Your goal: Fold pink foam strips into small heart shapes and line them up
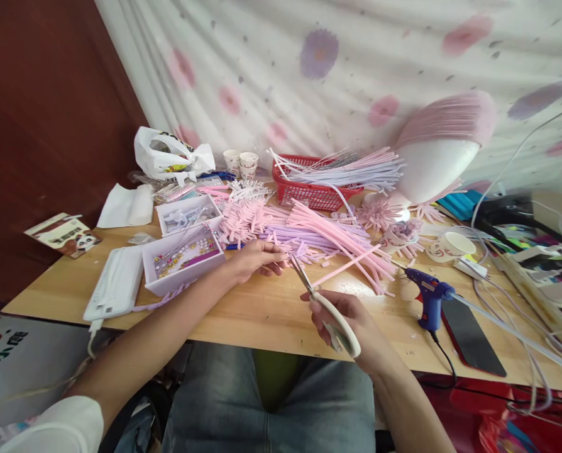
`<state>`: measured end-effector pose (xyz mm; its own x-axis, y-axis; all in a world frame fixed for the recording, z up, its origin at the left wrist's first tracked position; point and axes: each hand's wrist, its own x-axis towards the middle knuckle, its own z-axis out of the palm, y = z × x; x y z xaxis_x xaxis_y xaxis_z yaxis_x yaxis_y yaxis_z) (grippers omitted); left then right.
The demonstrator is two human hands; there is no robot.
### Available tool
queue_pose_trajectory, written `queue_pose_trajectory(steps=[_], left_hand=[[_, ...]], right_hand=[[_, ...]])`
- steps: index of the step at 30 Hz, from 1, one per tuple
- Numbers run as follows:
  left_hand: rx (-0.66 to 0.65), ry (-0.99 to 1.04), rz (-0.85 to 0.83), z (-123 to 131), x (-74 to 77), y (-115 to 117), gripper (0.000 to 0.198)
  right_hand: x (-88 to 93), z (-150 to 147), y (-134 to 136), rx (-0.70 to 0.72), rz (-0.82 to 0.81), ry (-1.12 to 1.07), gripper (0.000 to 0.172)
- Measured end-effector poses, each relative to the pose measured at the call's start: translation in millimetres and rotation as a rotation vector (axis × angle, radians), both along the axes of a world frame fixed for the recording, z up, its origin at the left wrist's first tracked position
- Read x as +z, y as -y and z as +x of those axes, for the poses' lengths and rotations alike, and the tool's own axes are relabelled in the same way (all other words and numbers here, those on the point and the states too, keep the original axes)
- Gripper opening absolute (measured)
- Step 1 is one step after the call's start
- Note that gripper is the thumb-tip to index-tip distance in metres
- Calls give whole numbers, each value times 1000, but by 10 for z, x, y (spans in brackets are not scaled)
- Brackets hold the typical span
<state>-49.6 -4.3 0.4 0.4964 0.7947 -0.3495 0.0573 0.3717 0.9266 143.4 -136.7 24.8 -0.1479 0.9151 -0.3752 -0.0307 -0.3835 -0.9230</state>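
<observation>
scissors (328, 308) gripped in right hand (351, 321), blades parted, tips near left hand (257, 258). left hand pinches pink pipe cleaner (347, 265) at edge of pipe cleaner pile (309, 233) on wooden table (253, 314). blue glue gun (429, 296) stands just right.

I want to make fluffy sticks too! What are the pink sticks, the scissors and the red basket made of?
The pink sticks look like pipe cleaners: fuzzy matte fibre, probably around thin wire, since some bend. The scissors in the right hand have shiny grey blades, likely metal, and smooth cream handles, likely plastic. The red basket looks like glossy moulded plastic with a grid of holes.
</observation>
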Motion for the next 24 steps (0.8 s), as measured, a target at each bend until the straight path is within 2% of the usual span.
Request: queue_pose_trajectory(steps=[2,6,8,9,11,13,15,17,20,24], left_hand=[[17,-1,4,55,-3,10,33],[-76,-23,-16,186,-6,71,36],[-85,-32,-16,222,6,91,32],[-85,-34,-21,233,15,93,30],[-87,-40,-30,257,33,83,27],[-83,-41,-32,290,42,61,23],[-69,-27,-31,329,32,41,21],[-67,16,-38,360,2,30,21],[-73,82,-67,366,-60,32,22],[-50,124,-90,327,-103,36,28]], right_hand=[[-6,33,24,27,39,9,44],[-2,105,104,136,97,85,45],[50,243,168,113,156,186,49],[82,344,198,88,201,301,50],[129,579,245,23,267,675,49],[123,802,267,-65,266,1086,45],[59,959,264,-68,197,1383,35],[-24,1030,236,-3,153,1544,29],[-76,1017,147,94,164,1643,29],[52,929,-40,173,127,1669,24]])
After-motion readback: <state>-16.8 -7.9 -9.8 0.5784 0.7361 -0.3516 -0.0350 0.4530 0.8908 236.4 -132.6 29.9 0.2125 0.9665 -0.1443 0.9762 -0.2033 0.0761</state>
